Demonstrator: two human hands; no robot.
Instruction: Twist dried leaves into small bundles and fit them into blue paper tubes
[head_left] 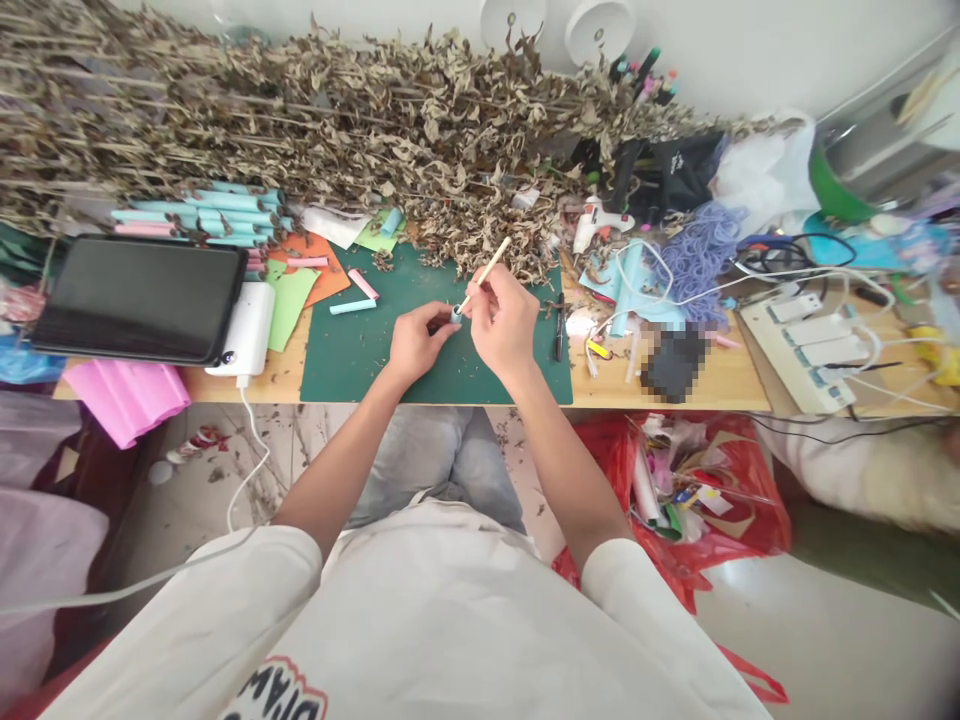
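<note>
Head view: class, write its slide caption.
Left hand holds a blue paper tube, right hand a wooden stick, above a green mat.

The bare forearms (346, 455) reach forward, angling inward. The left hand (417, 343) holds a pinch; the right hand (505, 325), just beside it, is curled, gripping.

Small pale-blue tube (456, 315), open end up, with slim tan stick (494, 259) aslant, tip at its mouth

Smooth wooden stick (493, 263), matt paper tube (456, 314), matt mat (352, 355), glossy tablet screen (142, 300)
</note>
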